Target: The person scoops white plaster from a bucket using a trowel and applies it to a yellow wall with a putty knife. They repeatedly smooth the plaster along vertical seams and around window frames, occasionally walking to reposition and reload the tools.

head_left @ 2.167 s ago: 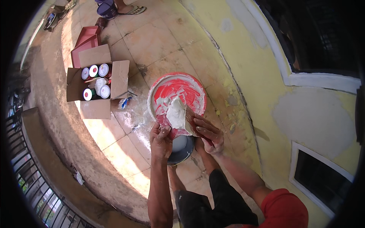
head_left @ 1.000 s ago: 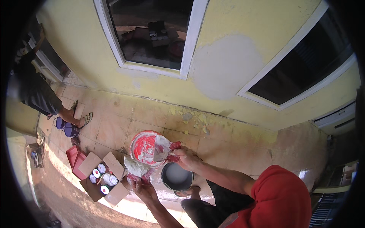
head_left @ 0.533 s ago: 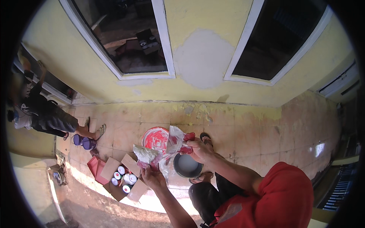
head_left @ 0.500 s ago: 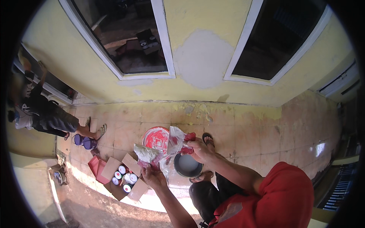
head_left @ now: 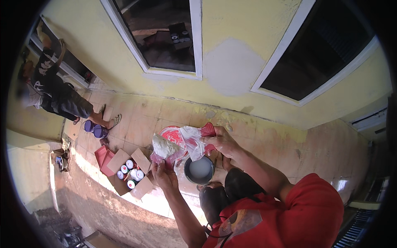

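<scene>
My left hand [head_left: 165, 175] is closed around the lower end of a red putty scraper [head_left: 157, 158], whose blade bears a thick lump of white putty [head_left: 164, 146]. My right hand [head_left: 222, 141] grips a second red scraper [head_left: 208, 129], its blade smeared with white and pointing left toward the first. The blades are close together; whether they touch I cannot tell. Behind them, partly covered, sits a red tub [head_left: 169, 131] streaked with white putty. Below the right scraper stands a dark bucket [head_left: 187, 172] of cloudy liquid.
Left of my hands, an open cardboard box [head_left: 142, 161] holds several cans [head_left: 131, 184], beside a red tray [head_left: 102, 159]. Purple pails [head_left: 100, 131] stand near another person [head_left: 62, 93], whose arms reach up at a window. Ahead rises a yellow wall [head_left: 165, 87] with a pale patch [head_left: 233, 66].
My view has tilted and shifted. The right scraper has swung so its blade points left, nearer the putty lump on the left one. Both hands keep their hold.
</scene>
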Action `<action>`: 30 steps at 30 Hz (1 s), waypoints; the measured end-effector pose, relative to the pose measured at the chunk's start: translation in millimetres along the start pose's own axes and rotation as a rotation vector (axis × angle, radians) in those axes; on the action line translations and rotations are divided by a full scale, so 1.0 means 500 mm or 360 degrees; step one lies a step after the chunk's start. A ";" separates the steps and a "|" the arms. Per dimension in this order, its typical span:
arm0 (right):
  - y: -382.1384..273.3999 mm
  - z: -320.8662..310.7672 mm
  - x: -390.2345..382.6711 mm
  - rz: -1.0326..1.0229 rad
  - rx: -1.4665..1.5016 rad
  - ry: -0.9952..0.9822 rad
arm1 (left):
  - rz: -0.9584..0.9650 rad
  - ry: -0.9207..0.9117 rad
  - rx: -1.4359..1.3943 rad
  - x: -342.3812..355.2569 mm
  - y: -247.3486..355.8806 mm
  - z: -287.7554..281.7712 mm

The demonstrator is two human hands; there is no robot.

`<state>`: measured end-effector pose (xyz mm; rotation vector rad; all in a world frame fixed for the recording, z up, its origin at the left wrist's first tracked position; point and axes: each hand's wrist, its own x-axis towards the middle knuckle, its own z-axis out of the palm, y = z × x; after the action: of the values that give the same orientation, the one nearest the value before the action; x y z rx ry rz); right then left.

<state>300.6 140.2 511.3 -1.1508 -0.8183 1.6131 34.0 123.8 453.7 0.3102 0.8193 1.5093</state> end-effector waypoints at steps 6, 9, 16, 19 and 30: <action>-0.081 0.024 0.002 0.0086 -0.0360 -0.0254 | 0.0055 0.0061 -0.0027 -0.013 0.021 0.022; -0.056 0.023 0.020 -0.0104 -0.0440 -0.0349 | 0.0092 0.0120 -0.0015 -0.023 0.038 0.043; -0.079 0.049 0.017 0.0065 -0.0096 -0.0306 | 0.0133 0.0029 0.0075 -0.042 0.061 0.013; -0.087 0.056 0.018 0.0064 -0.0257 -0.0347 | 0.0148 0.0073 -0.0058 -0.041 0.065 0.016; -0.189 0.142 0.005 0.0038 -0.0987 -0.0397 | 0.0142 0.0062 -0.0131 -0.056 0.114 0.015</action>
<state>263.0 173.0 618.5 -1.3921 -1.5458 1.5861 -0.6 104.5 504.1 0.2597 0.7805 1.6326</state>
